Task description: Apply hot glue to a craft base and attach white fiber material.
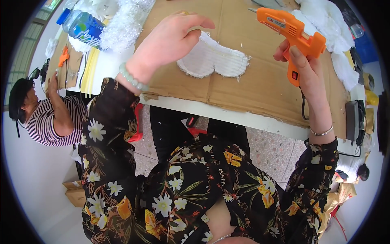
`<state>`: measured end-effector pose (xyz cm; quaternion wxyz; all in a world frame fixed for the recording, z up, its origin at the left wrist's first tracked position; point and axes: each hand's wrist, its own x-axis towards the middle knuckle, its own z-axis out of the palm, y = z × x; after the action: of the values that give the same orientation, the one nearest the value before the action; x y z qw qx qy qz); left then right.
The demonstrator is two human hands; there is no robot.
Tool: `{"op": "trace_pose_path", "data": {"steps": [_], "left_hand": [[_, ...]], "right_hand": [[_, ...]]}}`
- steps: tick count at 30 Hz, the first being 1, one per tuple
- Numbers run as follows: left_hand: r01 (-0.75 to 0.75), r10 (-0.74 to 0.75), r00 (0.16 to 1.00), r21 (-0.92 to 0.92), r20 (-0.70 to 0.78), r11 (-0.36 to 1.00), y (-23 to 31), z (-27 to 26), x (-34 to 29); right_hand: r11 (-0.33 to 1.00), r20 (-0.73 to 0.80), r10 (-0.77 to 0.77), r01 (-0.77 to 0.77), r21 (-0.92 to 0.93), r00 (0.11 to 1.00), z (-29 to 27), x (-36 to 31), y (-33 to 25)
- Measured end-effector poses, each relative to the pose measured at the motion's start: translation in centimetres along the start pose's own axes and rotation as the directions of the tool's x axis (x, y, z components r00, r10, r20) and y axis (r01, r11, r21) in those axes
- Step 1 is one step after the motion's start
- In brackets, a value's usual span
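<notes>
An orange hot glue gun (301,37) is gripped in my right hand (308,69), its nozzle aimed toward the far left and its cord hanging from the handle. My right fingers wrap the handle. A white, ribbed fabric piece (227,61) with frayed edges and a notched, two-lobed near side lies flat on the brown cardboard (260,97). Over its left end hovers my left hand (172,38), with index finger and thumb apart and nothing visible between them. The other left fingers are partly hidden behind the hand.
White fluffy material (128,24) and a blue-capped bottle (83,29) stand at the far left, near pale yellow glue sticks (87,73). More white fabric (325,24) is heaped at the far right. A person in stripes (53,122) works at the left, near another orange glue gun (63,56).
</notes>
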<state>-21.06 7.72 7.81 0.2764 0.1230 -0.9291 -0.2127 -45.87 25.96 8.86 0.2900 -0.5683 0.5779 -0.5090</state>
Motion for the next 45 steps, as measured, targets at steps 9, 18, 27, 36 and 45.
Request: {"op": "trace_pose_path", "data": {"steps": [9, 18, 27, 36, 45], "left_hand": [[0.108, -0.121, 0.969, 0.074, 0.215, 0.991, -1.7, 0.9, 2.0], [-0.016, -0.043, 0.934, 0.16, 0.354, 0.987, -1.4, 0.6, 2.8], [-0.211, 0.148, 0.951, 0.222, 0.271, 0.952, 0.8, -0.8, -0.7], [-0.144, 0.107, 0.974, 0.185, 0.198, 0.972, 1.9, -0.3, -2.3], [-0.1, 0.081, 0.993, 0.236, 0.091, 0.967, 0.9, 1.7, 0.0]], "right_hand": [[0.985, 0.142, -0.048, 0.023, 0.172, 0.989, 0.4, -0.8, -0.7], [0.98, 0.157, -0.002, -0.029, 0.196, 0.988, 0.1, -1.7, -0.9], [0.987, 0.131, 0.067, -0.085, 0.134, 0.989, 0.0, -2.0, -0.8], [0.983, 0.151, 0.075, -0.099, 0.153, 0.986, -0.2, -2.3, -0.7], [0.982, 0.178, 0.086, -0.113, 0.151, 0.98, -0.4, -2.6, -0.5]]}}
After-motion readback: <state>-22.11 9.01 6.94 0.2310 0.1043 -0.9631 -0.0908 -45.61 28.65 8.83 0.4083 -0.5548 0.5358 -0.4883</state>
